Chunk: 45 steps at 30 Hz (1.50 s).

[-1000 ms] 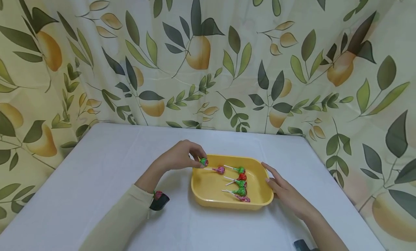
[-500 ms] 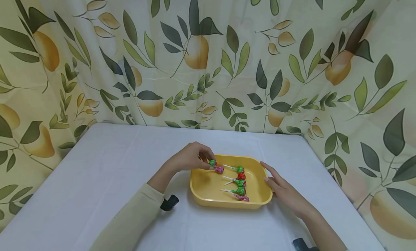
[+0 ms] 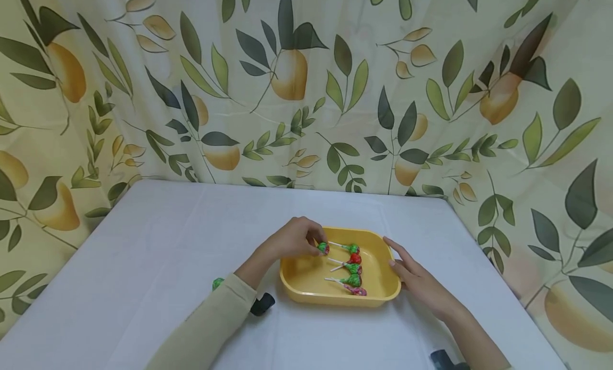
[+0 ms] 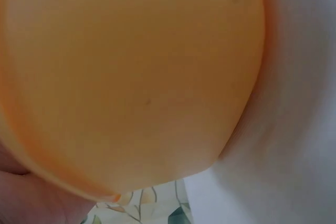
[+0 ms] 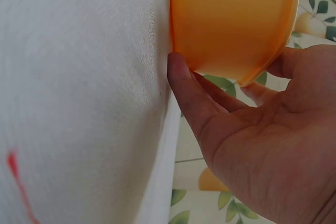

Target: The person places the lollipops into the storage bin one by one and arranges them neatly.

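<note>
In the head view, my left hand (image 3: 299, 238) reaches over the left rim of a yellow tray (image 3: 306, 290) and pinches a green-wrapped lollipop (image 3: 323, 248) at the fingertips. Its stick is hidden by the hand. Another green lollipop (image 3: 353, 248), a red lollipop (image 3: 355, 259) and a pink lollipop (image 3: 355, 290) lie among several in the tray, heads to the right, sticks to the left. My right hand (image 3: 421, 285) holds the tray's right end. In the right wrist view, that hand's thumb and fingers (image 5: 181, 72) grip the tray wall (image 5: 236, 24).
White cloth covers the table (image 3: 191, 221); a leaf-and-fruit patterned curtain (image 3: 306, 120) hangs behind it. A green round thing (image 3: 217, 283) shows on the table, partly hidden behind my left sleeve (image 3: 210, 322). Dark wrist cameras sit at both wrists.
My left hand has moved right and lower into the tray with the green lollipop. It now covers the pink lollipop that lay there. My right hand stays on the tray.
</note>
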Available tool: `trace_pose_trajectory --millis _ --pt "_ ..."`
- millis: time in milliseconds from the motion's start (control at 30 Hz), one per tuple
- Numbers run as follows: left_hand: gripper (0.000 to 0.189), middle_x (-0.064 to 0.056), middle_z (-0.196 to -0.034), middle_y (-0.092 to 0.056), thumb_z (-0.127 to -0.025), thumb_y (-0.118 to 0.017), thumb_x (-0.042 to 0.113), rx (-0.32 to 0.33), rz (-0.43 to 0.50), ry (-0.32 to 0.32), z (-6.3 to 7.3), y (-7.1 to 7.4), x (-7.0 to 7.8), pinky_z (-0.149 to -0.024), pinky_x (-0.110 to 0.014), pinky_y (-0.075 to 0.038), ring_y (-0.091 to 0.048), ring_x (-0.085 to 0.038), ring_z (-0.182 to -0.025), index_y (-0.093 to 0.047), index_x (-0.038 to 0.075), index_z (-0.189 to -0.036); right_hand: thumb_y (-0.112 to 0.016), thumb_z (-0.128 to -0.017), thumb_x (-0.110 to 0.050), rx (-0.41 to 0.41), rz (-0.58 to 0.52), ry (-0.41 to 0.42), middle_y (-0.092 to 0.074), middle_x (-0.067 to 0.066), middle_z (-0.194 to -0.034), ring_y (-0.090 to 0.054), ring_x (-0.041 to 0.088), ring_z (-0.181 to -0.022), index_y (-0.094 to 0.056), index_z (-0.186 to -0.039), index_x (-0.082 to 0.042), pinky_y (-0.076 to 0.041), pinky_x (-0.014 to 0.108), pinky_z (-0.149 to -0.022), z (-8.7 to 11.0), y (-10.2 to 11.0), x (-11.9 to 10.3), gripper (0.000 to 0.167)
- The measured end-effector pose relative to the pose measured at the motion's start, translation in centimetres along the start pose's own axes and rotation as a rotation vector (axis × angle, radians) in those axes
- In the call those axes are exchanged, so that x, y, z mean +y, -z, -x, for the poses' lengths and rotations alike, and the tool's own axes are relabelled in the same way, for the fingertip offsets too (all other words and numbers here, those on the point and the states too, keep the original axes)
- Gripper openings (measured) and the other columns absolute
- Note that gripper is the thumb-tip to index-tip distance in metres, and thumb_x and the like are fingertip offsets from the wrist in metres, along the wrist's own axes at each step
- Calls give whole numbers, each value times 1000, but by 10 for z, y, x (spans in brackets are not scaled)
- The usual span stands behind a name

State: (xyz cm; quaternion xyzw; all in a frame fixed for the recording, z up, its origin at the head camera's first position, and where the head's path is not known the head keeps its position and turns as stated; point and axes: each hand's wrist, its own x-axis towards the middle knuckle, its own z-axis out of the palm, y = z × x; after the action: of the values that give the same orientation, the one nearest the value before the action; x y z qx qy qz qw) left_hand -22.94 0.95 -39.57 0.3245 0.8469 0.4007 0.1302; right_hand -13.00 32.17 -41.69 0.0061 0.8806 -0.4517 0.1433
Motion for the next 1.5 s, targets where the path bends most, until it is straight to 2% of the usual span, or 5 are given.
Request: trace_pose_trajectory --millis 233,533,1067,1267,1500 --pt "19 8 -87 -69 -83 -86 0 25 6 4 -3 -10 -2 -74 -24 -53 -63 -18 -82 -79 11 -97 -45 -111 -43 -5 3 5 -30 26 -162 -46 44 -138 -13 -167 -30 -49 55 -101 -2 0 0 66" --pt "18 7 -85 -68 -82 -87 1 30 1 12 -7 -18 -4 -75 -24 -52 -61 -16 -83 -78 12 -93 -45 -111 -43 -1 -2 1 -31 26 -162 -46 43 -138 -14 -167 -31 -49 54 -101 -1 0 1 65" --pt "18 9 -83 -67 -80 -89 3 57 -125 55 -3 -24 -1 -79 -25 -50 -61 -14 -84 -78 13 -91 -43 -112 -42 -2 -19 15 -38 25 -158 -51 38 -135 -17 -166 -34 -48 52 -103 0 2 -1 61" --pt "22 10 -80 -65 -79 -90 1 70 -180 74 -3 -28 -2 -77 -25 -50 -58 -10 -81 -76 17 -86 -43 -111 -42 -6 -25 17 -39 25 -158 -52 38 -134 -18 -165 -34 -48 52 -103 0 2 -1 60" --pt "23 11 -78 -65 -78 -91 1 74 -215 57 -4 -29 -2 -75 -25 -49 -58 -10 -79 -75 17 -85 -44 -112 -41 -7 -29 22 -37 25 -158 -52 38 -133 -18 -165 -35 -48 51 -103 0 2 0 60"
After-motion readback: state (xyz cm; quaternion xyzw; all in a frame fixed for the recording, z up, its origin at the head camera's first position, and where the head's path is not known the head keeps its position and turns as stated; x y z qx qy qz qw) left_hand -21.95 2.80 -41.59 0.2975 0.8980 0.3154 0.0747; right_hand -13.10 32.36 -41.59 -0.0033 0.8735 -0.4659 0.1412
